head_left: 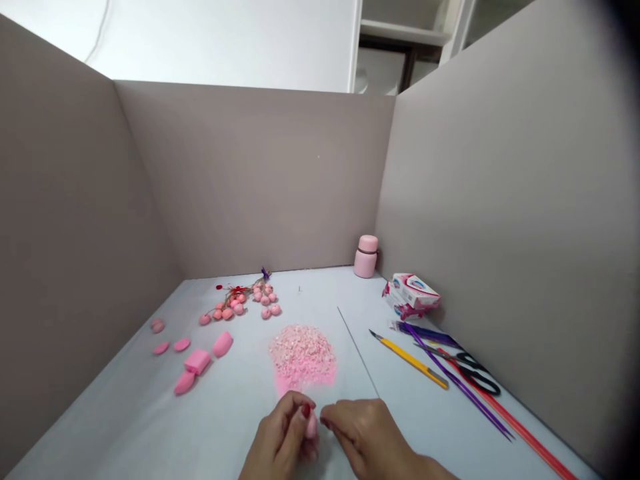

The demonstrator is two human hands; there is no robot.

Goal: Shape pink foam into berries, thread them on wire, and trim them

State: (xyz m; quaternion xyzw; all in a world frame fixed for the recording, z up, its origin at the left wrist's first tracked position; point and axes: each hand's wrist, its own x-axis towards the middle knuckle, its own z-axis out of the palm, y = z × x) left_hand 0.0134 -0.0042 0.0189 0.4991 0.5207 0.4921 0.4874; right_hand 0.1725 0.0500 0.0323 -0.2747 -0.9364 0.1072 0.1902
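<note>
At the front middle of the table, my left hand (286, 433) is closed around a small rounded pink piece (311, 425) that looks like soap; the fingers cover part of it. Just to its right, my right hand (367, 433) is curled in a pinch, its fingertips close to the pink piece. Whatever those fingers hold, if anything, is hidden. Right beyond both hands lies a heap of pale pink shavings (303, 353), with finer, brighter pink crumbs along its near side.
Pink blocks (197, 361) and rounded pieces lie left. Behind them are stems with pink balls (237, 308). A thin rod (357, 350), yellow craft knife (410, 360), black-handled scissors (477, 380), purple and red sticks (525, 427), boxes (413, 293) and pink flask (366, 257) stand right. Grey panels (260, 180) enclose the table.
</note>
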